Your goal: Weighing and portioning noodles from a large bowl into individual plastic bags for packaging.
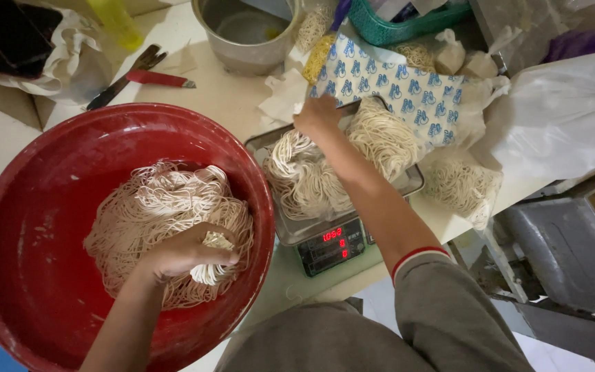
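While bent over a cluttered pale table (222, 103), left hand (187, 253) sunk in the red basin (49, 207), fingers curled tight around a small bunch of pale noodles (211, 272) drawn from the big tangled heap of noodles (153, 207) lying in the basin's bottom. Right hand (318, 116) stretched forward over the scale (332, 244), resting at the far edge of its tray, just where the noodle pile (304, 176) on the tray meets the blue-patterned bag (387, 86); fingers hidden from this angle, so cannot tell whether closed on anything or merely pressing down. Scale tray heaped with two loose nests of noodles, red digits lit on the front display. Just right of the scale, a clear bag of noodles (463, 186) lying on the table edge. Behind, a metal pot (246, 34), a teal basket (394, 24), a crumpled paper napkin (284, 96). Farther left on the table, a red-handled knife (156, 78) lying beside a dark tool (122, 76). Large white plastic bag (566, 117) off to the right. Grey sleeve with red cuff (418, 253) on the right arm.
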